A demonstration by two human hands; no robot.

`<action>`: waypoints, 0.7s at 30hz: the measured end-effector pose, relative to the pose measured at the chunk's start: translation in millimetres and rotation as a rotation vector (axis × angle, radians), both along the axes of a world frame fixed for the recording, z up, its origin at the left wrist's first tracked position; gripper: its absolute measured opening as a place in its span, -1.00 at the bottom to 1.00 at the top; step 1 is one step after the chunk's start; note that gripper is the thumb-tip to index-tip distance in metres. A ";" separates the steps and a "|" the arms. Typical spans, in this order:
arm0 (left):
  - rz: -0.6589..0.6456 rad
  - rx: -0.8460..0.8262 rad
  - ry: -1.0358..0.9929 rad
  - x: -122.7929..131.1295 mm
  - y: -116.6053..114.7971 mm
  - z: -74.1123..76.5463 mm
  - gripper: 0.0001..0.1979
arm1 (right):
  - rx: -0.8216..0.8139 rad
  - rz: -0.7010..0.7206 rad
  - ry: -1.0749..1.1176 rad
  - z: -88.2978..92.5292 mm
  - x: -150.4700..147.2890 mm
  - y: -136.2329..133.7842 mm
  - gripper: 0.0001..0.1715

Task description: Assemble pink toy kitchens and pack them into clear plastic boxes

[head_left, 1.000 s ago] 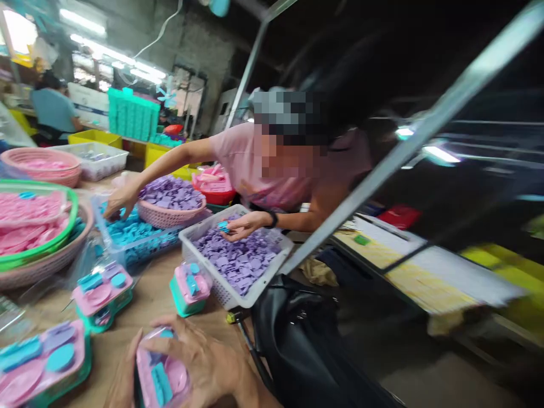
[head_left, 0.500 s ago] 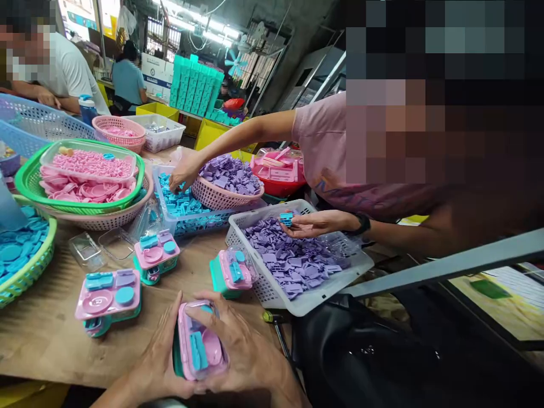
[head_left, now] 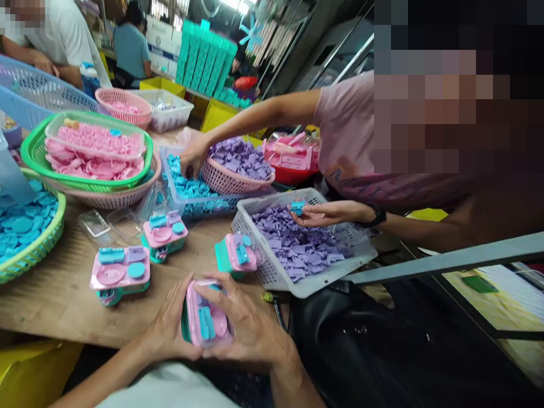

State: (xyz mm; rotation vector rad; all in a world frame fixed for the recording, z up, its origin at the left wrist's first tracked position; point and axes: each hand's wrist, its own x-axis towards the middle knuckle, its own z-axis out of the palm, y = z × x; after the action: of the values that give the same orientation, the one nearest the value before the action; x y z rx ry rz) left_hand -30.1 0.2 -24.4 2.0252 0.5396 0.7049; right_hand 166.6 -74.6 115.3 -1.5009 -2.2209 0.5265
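Observation:
Between my two hands is a small toy set [head_left: 207, 321], with a pink tray, blue and lilac pieces, a clear cover and a green base. My left hand [head_left: 172, 324] grips its left side and lower corner. Around the right side and over the top curl the fingers of my right hand [head_left: 250, 326]. Three similar sets stand nearby: a toy set [head_left: 120, 273] to the left, a second toy set [head_left: 164, 233] behind it, and a third toy set [head_left: 238, 253] against a white basket. Clear plastic covers [head_left: 96, 225] lie on the table.
Across the table a co-worker's hand [head_left: 195, 156] reaches into a basket of blue pieces [head_left: 191, 209]; the other hand [head_left: 323, 213] holds a blue piece over a white basket [head_left: 306, 286] of purple pieces. A green basket [head_left: 144, 175] holds pink parts. A metal bar [head_left: 446, 258] crosses at right.
The view has tilted down, so things sit higher and slightly farther right in the picture. My hands keep hold of the toy set. The co-worker's hand stays in the blue pieces.

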 end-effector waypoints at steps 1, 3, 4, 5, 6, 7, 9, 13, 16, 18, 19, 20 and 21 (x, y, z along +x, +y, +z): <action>0.006 0.014 -0.001 0.6 -0.5 3.6 0.35 | -0.001 -0.007 0.001 -0.4 1.0 -1.5 0.23; -0.005 0.040 -0.013 2.9 -1.1 9.7 0.29 | 0.001 -0.038 0.003 -3.8 3.6 -5.1 0.16; -0.023 0.033 -0.016 4.2 -0.9 11.5 0.26 | 0.005 -0.056 0.006 -6.6 4.9 -6.8 0.14; -0.030 0.026 -0.030 5.6 -0.3 12.7 0.25 | 0.011 -0.071 0.009 -9.6 5.9 -8.4 0.14; -0.037 0.016 -0.037 6.7 0.4 13.6 0.24 | 0.017 -0.084 0.012 -12.3 6.5 -9.7 0.15; -0.036 0.010 -0.046 7.5 1.0 14.6 0.24 | 0.027 -0.091 0.014 -14.3 6.7 -10.9 0.15; -0.034 0.011 -0.058 8.3 1.1 17.4 0.22 | 0.043 -0.099 0.004 -15.7 5.7 -12.8 0.16; -0.037 0.022 -0.093 8.4 -1.4 23.7 0.18 | 0.035 -0.108 -0.045 -10.8 2.0 -14.9 0.13; -0.039 0.018 -0.106 8.8 -0.8 23.9 0.15 | 0.040 -0.082 -0.061 -7.5 1.0 -13.0 0.10; -0.034 0.013 -0.091 9.0 1.5 21.8 0.14 | 0.047 -0.061 -0.063 -7.3 1.8 -9.9 0.10; -0.030 0.015 -0.085 8.8 2.6 20.8 0.14 | 0.050 -0.053 -0.063 -7.2 2.3 -8.2 0.11; -0.026 0.022 -0.085 8.3 3.2 20.3 0.15 | 0.053 -0.047 -0.064 -6.9 2.6 -6.9 0.11; -0.021 0.030 -0.089 7.6 2.9 20.3 0.14 | 0.057 -0.045 -0.068 -6.1 2.4 -6.2 0.10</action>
State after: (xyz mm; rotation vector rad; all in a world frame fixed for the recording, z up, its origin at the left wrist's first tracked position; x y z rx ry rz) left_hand -22.5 3.1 -4.2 2.0143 0.4575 0.7911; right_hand 169.0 -80.8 109.2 -1.5568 -2.2283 0.4012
